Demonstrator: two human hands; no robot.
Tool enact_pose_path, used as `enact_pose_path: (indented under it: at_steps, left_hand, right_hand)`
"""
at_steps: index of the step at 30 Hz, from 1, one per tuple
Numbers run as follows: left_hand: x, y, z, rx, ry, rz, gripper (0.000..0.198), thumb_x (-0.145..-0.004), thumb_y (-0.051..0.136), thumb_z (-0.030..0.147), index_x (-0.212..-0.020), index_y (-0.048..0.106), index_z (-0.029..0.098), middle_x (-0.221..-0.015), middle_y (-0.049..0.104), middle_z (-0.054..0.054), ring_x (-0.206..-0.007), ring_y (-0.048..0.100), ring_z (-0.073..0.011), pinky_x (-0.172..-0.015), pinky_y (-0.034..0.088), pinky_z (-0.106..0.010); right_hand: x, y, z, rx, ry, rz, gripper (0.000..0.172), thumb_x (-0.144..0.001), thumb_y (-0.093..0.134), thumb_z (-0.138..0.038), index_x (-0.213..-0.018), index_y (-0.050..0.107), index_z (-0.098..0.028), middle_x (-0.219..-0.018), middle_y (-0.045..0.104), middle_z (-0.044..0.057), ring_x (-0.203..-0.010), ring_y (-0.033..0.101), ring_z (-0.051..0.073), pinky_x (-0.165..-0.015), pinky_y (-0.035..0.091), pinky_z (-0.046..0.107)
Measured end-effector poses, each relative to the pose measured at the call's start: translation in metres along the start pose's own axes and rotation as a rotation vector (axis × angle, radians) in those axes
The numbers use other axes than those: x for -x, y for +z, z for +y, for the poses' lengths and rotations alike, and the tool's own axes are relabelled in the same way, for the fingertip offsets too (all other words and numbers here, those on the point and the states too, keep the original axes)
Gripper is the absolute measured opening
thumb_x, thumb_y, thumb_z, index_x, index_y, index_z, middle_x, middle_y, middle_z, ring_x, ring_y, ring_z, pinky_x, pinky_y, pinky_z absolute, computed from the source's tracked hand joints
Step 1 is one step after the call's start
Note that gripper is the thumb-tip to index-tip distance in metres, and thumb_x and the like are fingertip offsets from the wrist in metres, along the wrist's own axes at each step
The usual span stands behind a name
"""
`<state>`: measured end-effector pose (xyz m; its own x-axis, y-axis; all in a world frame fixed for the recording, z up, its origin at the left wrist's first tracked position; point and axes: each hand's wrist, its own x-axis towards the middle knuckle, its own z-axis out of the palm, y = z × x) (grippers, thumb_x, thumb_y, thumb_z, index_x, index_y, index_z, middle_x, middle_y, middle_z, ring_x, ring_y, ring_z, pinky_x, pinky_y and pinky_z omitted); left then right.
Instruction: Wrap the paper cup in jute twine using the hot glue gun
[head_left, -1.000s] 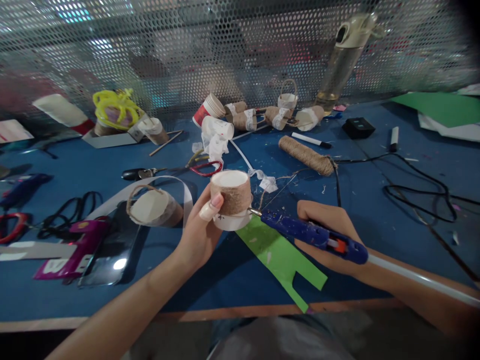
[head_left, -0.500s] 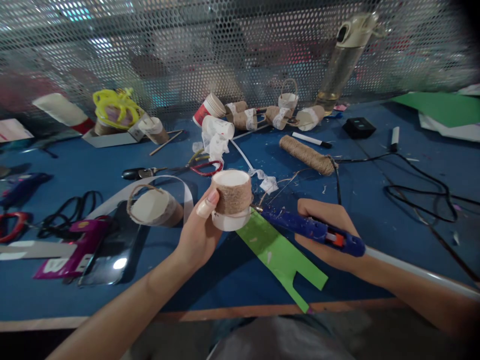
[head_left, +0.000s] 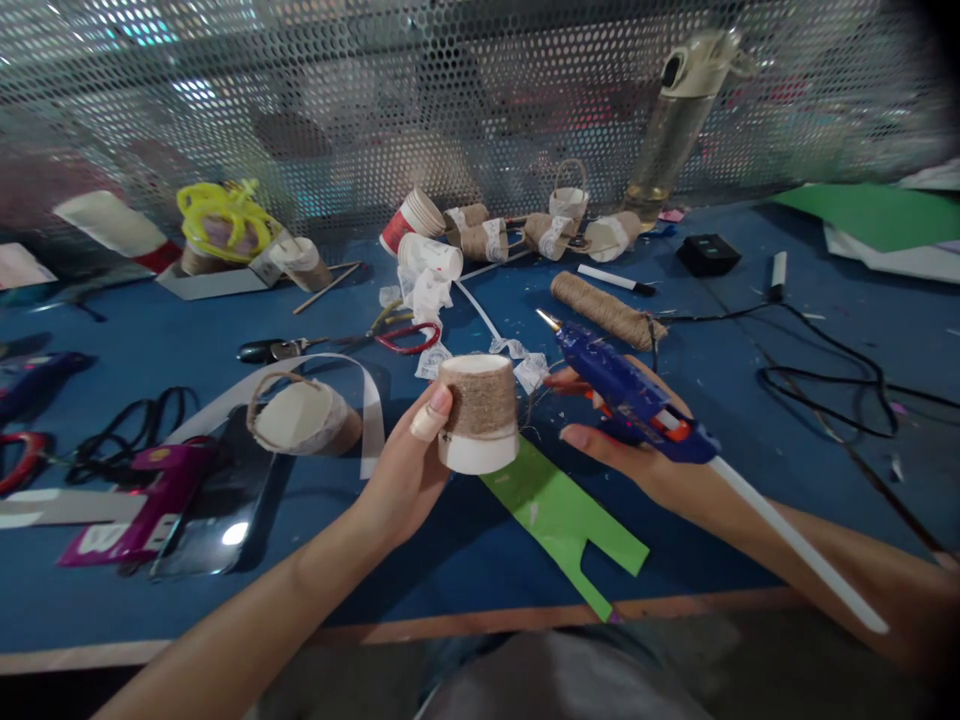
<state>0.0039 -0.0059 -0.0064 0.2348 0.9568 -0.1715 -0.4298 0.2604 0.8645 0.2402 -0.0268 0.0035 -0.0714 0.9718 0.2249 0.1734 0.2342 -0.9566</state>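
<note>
My left hand (head_left: 409, 455) grips a small white paper cup (head_left: 480, 455) at its left side, thumb in front. Brown twine (head_left: 480, 398) is wound round the cup's upper part, and its lower band is bare white. My right hand (head_left: 622, 440) holds a blue hot glue gun (head_left: 611, 375) with a white glue stick (head_left: 802, 540) sticking out of its back. The gun's metal nozzle points up and left, apart from the cup. Under the cup lies a green cut-out strip (head_left: 570, 520). A roll of twine (head_left: 604, 310) rests behind the gun.
A twine-handled cup (head_left: 300, 420), a phone (head_left: 217, 520) and a purple glue gun (head_left: 146, 500) lie at left. Red-handled scissors (head_left: 405, 338) and white lace (head_left: 427, 300) are behind. Twine-wrapped cups (head_left: 480, 240) and a bottle (head_left: 675, 130) stand near the mesh panel (head_left: 450, 90). Black cable (head_left: 825, 380) loops at right.
The glue gun has moved up and away from the cup, its nozzle now tilted upward. The cup in my left hand has shifted slightly right and down.
</note>
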Motion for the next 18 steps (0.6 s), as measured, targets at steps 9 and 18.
enact_pose_path:
  at_steps: [9, 18]
  left_hand:
    - [0.0, 0.007, 0.001, -0.036, -0.049, -0.013, 0.045, -0.092, 0.069, 0.054, -0.122, 0.075, 0.021, -0.119, 0.078, -0.009, -0.122, 0.068, -0.0299, -0.105, 0.053, -0.04]
    - [-0.004, 0.009, 0.004, -0.085, -0.01, 0.061, 0.044, -0.086, 0.077, 0.053, -0.116, 0.076, 0.021, -0.11, 0.079, -0.008, -0.117, 0.069, -0.0302, -0.099, 0.055, -0.038]
  right_hand:
    - [-0.002, 0.005, 0.014, -0.133, 0.042, -0.164, 0.023, -0.082, 0.086, -0.029, -0.097, 0.068, -0.028, -0.097, 0.079, 0.0, -0.093, 0.075, 0.021, -0.082, 0.063, 0.037]
    - [-0.004, -0.001, -0.007, -0.058, 0.075, -0.108, 0.017, -0.078, 0.086, -0.021, -0.079, 0.07, -0.025, -0.08, 0.076, -0.001, -0.073, 0.071, 0.016, -0.069, 0.061, 0.032]
